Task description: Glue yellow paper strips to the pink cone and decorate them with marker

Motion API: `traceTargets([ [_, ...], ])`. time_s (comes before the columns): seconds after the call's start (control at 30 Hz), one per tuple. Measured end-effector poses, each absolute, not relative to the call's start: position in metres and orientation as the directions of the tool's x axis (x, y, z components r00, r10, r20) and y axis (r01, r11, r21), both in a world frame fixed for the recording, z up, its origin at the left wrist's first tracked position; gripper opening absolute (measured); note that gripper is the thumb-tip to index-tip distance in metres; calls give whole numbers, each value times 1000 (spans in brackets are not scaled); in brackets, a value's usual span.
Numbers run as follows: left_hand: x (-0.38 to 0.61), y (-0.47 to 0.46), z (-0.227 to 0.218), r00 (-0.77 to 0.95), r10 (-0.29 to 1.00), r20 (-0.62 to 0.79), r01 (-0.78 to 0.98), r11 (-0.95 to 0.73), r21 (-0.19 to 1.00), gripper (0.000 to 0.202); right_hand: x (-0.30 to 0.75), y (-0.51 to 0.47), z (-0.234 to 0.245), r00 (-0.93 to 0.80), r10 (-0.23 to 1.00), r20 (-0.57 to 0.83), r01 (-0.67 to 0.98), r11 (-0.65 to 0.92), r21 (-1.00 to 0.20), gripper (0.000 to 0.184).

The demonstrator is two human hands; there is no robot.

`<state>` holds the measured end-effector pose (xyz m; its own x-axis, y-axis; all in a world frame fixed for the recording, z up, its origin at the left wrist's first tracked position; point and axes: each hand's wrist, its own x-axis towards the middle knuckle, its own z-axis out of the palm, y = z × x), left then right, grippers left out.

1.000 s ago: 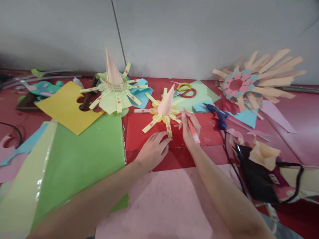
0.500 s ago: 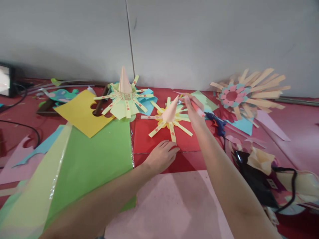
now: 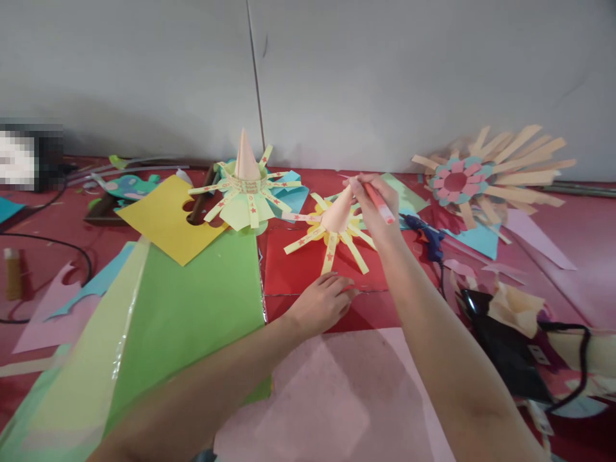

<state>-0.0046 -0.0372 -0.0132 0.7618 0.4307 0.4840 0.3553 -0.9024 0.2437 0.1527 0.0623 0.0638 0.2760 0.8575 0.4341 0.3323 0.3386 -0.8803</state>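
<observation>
A pale peach paper cone point(image 3: 338, 212) stands on a yellow paper base with printed strips point(image 3: 331, 251) fanning out around it. At the cone's tip are the fingers of my right hand point(image 3: 378, 200), closed on a pink marker point(image 3: 380, 204) whose rear end sticks out toward me. The marker's writing end is hidden behind the fingers. My left hand point(image 3: 321, 307) rests on the red sheet point(image 3: 283, 269) just below the front strip, fingers loosely stretched out. I see nothing clearly held in it. A similar cone piece point(image 3: 246, 163) stands farther left.
To the left lie yellow card point(image 3: 166, 221) and a green sheet point(image 3: 197, 301). A blue glue gun point(image 3: 427, 239) with its cable lies right of my right hand. Behind it stands a paper flower with long strips point(image 3: 455, 183). A black object point(image 3: 505, 350) lies at the right.
The cone piece has turned and tilted slightly. My right fingers have come onto the cone's tip, hiding the marker's front end. The view has shifted a little, and the strip now ends above my left hand.
</observation>
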Motion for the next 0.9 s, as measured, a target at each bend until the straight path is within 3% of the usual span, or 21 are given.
traceTargets([
  [0.27, -4, -43, -4, 777, 336, 532, 226, -938, 263, 27, 147, 32, 95, 309, 722, 619, 525, 413, -744, 23],
  [0.53, -5, -42, -8, 846, 323, 425, 229, -939, 257, 27, 149, 38, 73, 304, 810, 502, 497, 316, -808, 26],
  [0.9, -2, -39, -7, 818, 397, 416, 294, -910, 292, 29, 159, 58, 51, 256, 875, 411, 374, 302, -877, 27],
])
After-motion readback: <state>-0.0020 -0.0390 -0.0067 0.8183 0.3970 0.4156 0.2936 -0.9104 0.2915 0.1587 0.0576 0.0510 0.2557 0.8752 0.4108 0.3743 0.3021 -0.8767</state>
